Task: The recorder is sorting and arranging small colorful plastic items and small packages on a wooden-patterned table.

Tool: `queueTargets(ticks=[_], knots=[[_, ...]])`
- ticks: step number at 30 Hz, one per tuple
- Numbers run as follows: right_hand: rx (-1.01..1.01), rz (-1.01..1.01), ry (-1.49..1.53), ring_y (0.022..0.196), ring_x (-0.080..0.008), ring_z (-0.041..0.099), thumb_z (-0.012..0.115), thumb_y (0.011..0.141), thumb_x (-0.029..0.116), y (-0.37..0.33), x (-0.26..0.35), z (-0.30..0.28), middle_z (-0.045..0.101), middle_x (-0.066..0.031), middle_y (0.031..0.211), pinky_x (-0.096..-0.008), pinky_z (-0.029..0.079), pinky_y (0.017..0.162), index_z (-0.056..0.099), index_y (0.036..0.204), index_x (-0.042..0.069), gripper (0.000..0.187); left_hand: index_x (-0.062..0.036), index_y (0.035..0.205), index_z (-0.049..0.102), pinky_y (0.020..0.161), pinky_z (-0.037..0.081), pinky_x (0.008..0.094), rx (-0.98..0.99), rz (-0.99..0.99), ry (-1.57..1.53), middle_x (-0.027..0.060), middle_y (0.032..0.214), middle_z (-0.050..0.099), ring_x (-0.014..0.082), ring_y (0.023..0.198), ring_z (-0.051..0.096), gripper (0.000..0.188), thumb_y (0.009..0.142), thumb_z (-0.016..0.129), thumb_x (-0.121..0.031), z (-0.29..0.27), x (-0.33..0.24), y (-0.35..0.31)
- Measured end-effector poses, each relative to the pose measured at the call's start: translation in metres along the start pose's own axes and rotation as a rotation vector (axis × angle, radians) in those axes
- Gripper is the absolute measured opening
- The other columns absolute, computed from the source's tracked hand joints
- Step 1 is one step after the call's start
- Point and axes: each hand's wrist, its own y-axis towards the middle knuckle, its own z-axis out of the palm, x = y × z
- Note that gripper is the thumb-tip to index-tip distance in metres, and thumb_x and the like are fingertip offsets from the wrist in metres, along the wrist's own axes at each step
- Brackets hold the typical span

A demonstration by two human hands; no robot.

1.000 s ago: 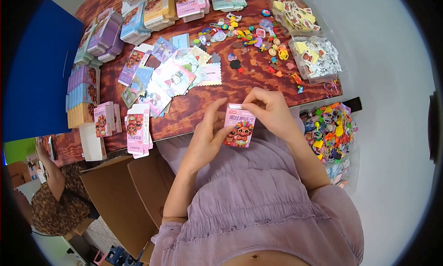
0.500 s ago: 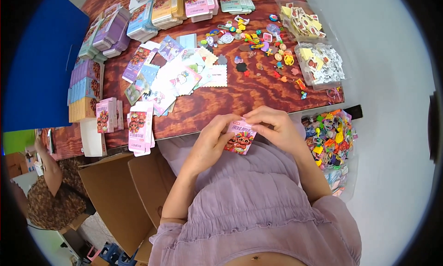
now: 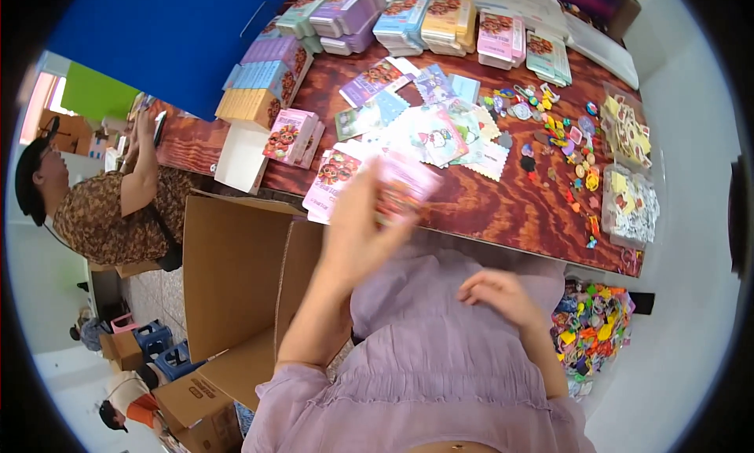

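Observation:
My left hand (image 3: 353,229) is closed on a small pink printed box (image 3: 408,184), slightly smeared by motion, above the table's front edge. Just left of it lie flat pink cartons (image 3: 328,188), partly behind my hand. Beyond those stand filled-looking pink boxes (image 3: 289,136), next to an open white carton (image 3: 242,162). My right hand (image 3: 499,294) hangs over my lap, fingers loosely bent with nothing in them. A spread of printed cards (image 3: 440,135) covers the table's middle, past the pink box.
Stacks of coloured boxes (image 3: 400,25) line the back. Small trinkets (image 3: 561,135) are scattered at right, beside clear trays of paper pieces (image 3: 632,206). A bin of colourful trinkets (image 3: 589,327) sits below the right edge. A big cardboard box (image 3: 236,272) stands at my left; people (image 3: 118,202) work farther left.
My left hand has carried the pink box up and left to the flat cartons. My right hand has let go of it and drawn back over my lap. The view has turned leftward.

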Motion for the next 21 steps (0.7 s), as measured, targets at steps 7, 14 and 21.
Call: queueTargets(ticks=[7,14,21], knots=[[-0.159,-0.194,-0.781,0.114,-0.0308,0.055,0.068,0.086,0.03,0.097,-0.052,0.017,0.064,-0.0127,0.114,-0.0392,0.042,0.099,0.062,0.121,0.007,0.042,0.0071,0.141,0.04,0.098,0.041,0.046,-0.302,-0.159,0.49,0.0235,0.121,0.057,0.0381,0.113,0.051,0.075,0.081,0.073,-0.023,-0.069,0.101,0.055],[-0.615,-0.356,-1.03,0.12,-0.0333,0.056,0.067,0.085,0.031,0.098,-0.077,0.019,0.059,-0.0181,0.13,-0.0413,0.043,0.101,0.054,0.129,0.002,0.054,0.0005,0.136,0.049,0.099,0.04,0.0485,-0.375,0.055,0.622,0.0229,0.128,0.053,0.0406,0.119,0.048,0.055,0.088,0.068,-0.017,-0.031,0.111,0.042],[-0.067,-0.277,-0.679,0.099,-0.0313,0.063,0.067,0.085,0.023,0.074,-0.065,0.004,0.063,-0.0132,0.107,-0.0397,0.049,0.083,0.064,0.108,0.003,0.031,-0.0013,0.144,0.039,0.098,0.039,0.0486,-0.141,-0.053,0.651,0.0227,0.131,0.052,0.0396,0.119,0.048,0.081,0.081,0.076,-0.038,0.007,0.103,0.0]])
